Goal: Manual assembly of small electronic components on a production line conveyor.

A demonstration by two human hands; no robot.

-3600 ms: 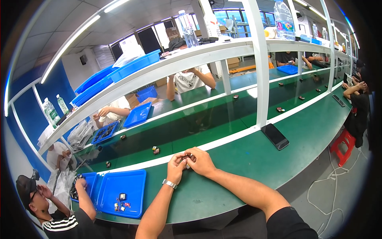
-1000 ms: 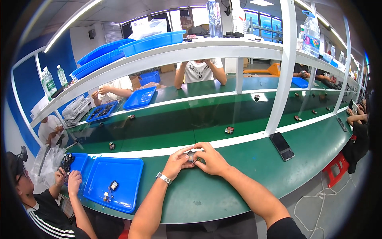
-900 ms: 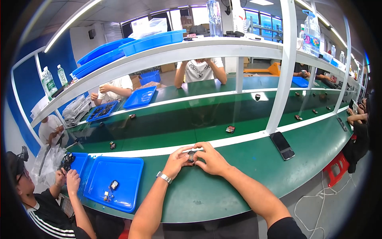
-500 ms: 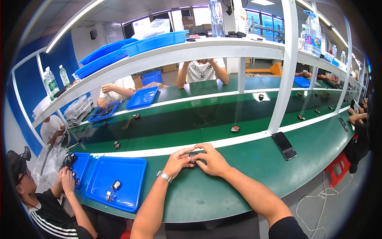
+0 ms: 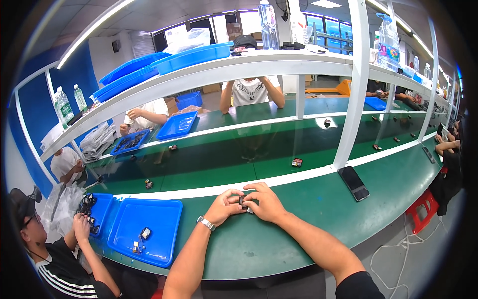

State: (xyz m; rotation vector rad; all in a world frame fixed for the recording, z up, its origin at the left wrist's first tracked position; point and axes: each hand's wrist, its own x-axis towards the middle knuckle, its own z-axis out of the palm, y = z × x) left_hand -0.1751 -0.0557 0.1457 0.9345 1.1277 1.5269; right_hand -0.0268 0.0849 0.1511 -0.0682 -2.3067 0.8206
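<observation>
Okay, I see green table [image 5: 298, 239], blue tray [image 5: 149, 217] at left, left hand [image 5: 222, 209] and right hand [image 5: 268, 204] mid-table, phone [image 5: 354, 183] further right; both hands' fingertips pinch small dark part [image 5: 243, 201] between them.

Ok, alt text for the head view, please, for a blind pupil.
The left hand and right hand hold a small dark part over a green workbench, a blue tray on their left, a black phone on their right.

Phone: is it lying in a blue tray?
No, the phone lies on the green table, to the right of the right hand.
</observation>
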